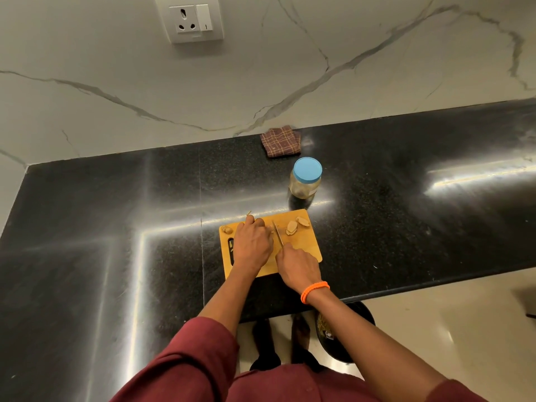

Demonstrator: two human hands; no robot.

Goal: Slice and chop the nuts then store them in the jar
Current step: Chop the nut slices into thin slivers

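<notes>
We see a few pale nuts (295, 226) lying on the far right part of a wooden cutting board (311, 248), with one more nut (226, 229) at the board's far left corner. The board sits on a black stone counter (116, 227), near its front edge. Our left hand (253, 242) rests palm down on the middle of the board, fingers curled over something at the knife's edge; it looks to be a nut pinned there, though the fingers hide it and we cannot be sure. Our right hand (298, 265) is closed around the handle of a knife (278, 233), whose thin blade points away from us and lies just beside the left fingertips. An orange band (314, 291) circles the right wrist. Just beyond the board's far right corner stands a clear jar (305, 181) with its blue lid (307, 169) on. Farther back, against the marble wall (290, 68), lies a folded brown checked cloth (280, 140). A white wall socket (190, 20) is set high on the wall to the left. Maroon sleeves (191, 358) cover our upper arms.
</notes>
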